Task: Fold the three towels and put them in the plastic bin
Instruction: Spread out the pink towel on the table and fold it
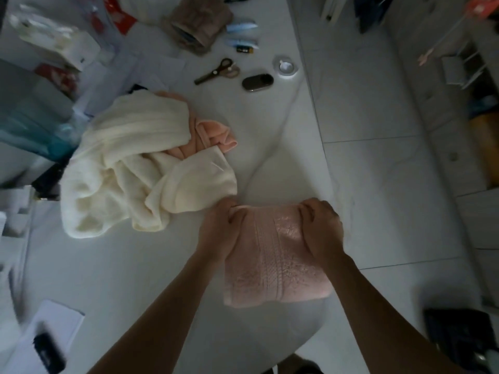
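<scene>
No text, label, brand or number can be read anywhere here. The red-and-white packaging [120, 16] at the far edge of the tabletop [135, 265] carries white marks too blurred to make out. The small black item [244, 49] beyond the scissors [217, 71] bears a pale print, also illegible.

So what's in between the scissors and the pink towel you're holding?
Just bare white table, as the head view shows. The scissors lie far up; both hands grip the pink towel, and the cream towel sits off left.

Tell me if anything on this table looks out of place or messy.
The cream towel lies crumpled over a peach towel, both unfolded. Scissors lie loose beyond them. The pink towel in both hands looks neatly folded.
</scene>
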